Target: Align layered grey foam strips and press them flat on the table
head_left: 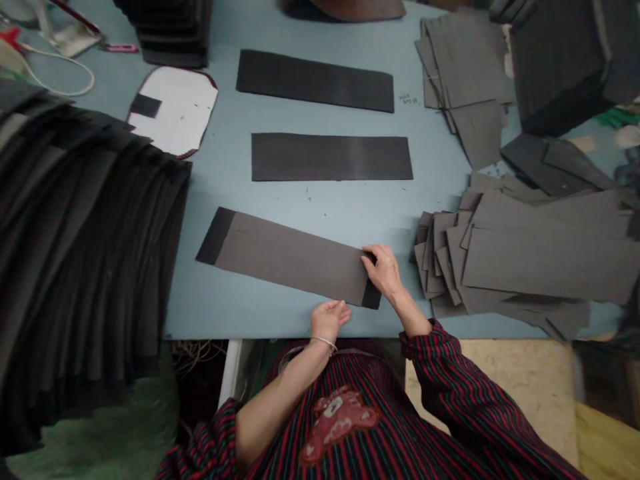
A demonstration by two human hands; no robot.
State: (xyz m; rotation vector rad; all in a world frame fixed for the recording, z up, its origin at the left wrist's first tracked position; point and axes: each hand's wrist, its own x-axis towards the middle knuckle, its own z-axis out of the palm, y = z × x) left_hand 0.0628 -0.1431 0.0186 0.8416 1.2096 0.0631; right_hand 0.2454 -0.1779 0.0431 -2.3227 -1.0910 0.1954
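The grey strip (290, 257) is stretching lengthwise leftward and away from the right hand (384, 270), the nearer, which is touching its end; the left hand (327, 321) is resting half-curled beside its near edge, any grip unclear.

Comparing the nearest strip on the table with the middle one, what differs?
The nearest strip shows a grey face with black ends; the middle strip looks dark all over. The nearest strip lies slanted, its left end higher in the view, while the middle strip lies nearly level. The right hand is at the nearest strip's right end; no hand is on the middle strip. Both are long and flat.
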